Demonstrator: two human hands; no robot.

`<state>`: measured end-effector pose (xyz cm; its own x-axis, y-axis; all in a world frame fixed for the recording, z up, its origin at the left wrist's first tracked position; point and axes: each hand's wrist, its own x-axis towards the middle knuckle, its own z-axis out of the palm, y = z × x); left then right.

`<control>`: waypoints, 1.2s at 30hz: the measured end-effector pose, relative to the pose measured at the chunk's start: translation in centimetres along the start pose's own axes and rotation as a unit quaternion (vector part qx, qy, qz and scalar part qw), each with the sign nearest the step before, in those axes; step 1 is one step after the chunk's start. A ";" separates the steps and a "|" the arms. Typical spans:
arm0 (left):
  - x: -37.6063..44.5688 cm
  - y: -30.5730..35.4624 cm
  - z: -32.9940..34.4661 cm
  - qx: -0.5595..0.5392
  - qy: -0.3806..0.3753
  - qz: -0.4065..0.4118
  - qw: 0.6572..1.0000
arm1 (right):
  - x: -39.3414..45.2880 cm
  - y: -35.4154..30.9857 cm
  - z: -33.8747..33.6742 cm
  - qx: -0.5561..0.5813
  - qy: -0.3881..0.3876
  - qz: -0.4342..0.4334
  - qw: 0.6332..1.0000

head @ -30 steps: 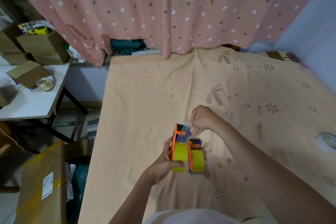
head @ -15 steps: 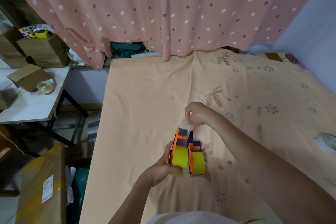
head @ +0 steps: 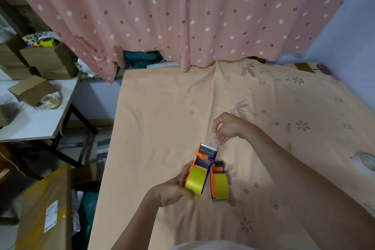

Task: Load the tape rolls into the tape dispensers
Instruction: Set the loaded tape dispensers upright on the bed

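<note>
My left hand (head: 172,191) grips an orange and blue tape dispenser (head: 203,160) with a yellow tape roll (head: 195,180) mounted in it, held just above the peach cloth. My right hand (head: 227,128) pinches the clear tape end (head: 214,145), stretched upward from the dispenser's metal blade end. A second orange dispenser with its own yellow roll (head: 220,185) rests on the cloth, touching the first one's right side.
The peach flowered cloth (head: 162,117) covers the work surface; its left edge drops to the floor. A white tape roll (head: 365,162) lies at far right. A side table (head: 30,126) with boxes stands left, a yellow-taped carton (head: 44,209) below. A dotted curtain (head: 182,16) hangs behind.
My right hand has risen and moved away from the dispenser head, drawing the clear tape end out past the blade. The left hand keeps its grip on the dispenser.
</note>
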<state>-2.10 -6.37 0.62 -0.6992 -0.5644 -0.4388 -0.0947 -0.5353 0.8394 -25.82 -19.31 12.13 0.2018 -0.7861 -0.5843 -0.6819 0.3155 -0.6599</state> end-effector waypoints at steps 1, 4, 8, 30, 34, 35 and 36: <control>0.0 0.0 -0.1 -0.004 -0.004 -0.004 1.000 | 0.0 0.1 -0.1 0.010 -0.003 0.002 1.000; -0.1 0.1 -0.4 -0.016 -0.019 -0.020 0.999 | 0.1 0.4 -0.6 0.031 -0.016 0.011 0.999; -0.1 0.5 -0.8 -0.074 -0.053 -0.032 0.995 | 0.3 0.8 -0.9 0.057 -0.003 0.024 0.998; -1.0 -0.7 -0.1 -0.397 -0.045 0.135 0.907 | -0.9 3.6 3.0 0.326 -0.020 -0.153 0.933; -0.4 -0.9 0.6 -0.448 -0.035 0.146 0.882 | -0.9 3.4 5.6 0.243 0.190 -0.207 0.928; -0.1 -1.0 0.8 -0.462 -0.023 0.147 0.874 | -0.9 3.4 6.3 0.237 0.222 -0.211 0.922; 0.1 -1.0 1.0 -0.475 -0.007 0.147 0.868 | -1.0 3.4 6.9 0.236 0.243 -0.216 0.916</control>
<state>-2.74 -5.27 0.09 -0.6035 -0.7600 -0.2411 0.7113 -0.6498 0.2679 -23.44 -13.75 7.22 -0.0342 -0.9993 -0.0161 -0.2095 0.0230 -0.9775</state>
